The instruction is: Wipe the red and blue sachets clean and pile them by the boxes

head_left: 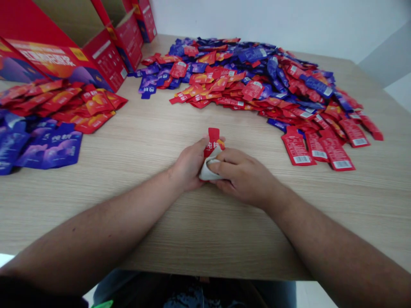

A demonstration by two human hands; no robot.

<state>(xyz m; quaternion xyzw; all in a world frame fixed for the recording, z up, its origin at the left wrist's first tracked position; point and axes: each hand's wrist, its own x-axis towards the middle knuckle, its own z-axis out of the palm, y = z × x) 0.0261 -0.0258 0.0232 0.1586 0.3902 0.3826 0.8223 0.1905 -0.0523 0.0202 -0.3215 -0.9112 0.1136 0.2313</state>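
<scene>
Over the middle of the table, my left hand [190,164] is closed around a red pouch [213,136] with white print and an orange fruit picture. The pouch's narrow top end points away from me. My right hand [239,173] pinches a folded whitish cloth [209,170] and presses it against the front of the pouch. Cloth and fingers cover the pouch's lower part. Only its top and a sliver at the bottom show.
A large mixed heap of red and purple pouches [244,81] spreads across the back and right. Sorted red pouches [93,102] and purple pouches [54,147] lie at left. Open red boxes [105,60] stand behind them on the wooden table [144,141], against a white wall.
</scene>
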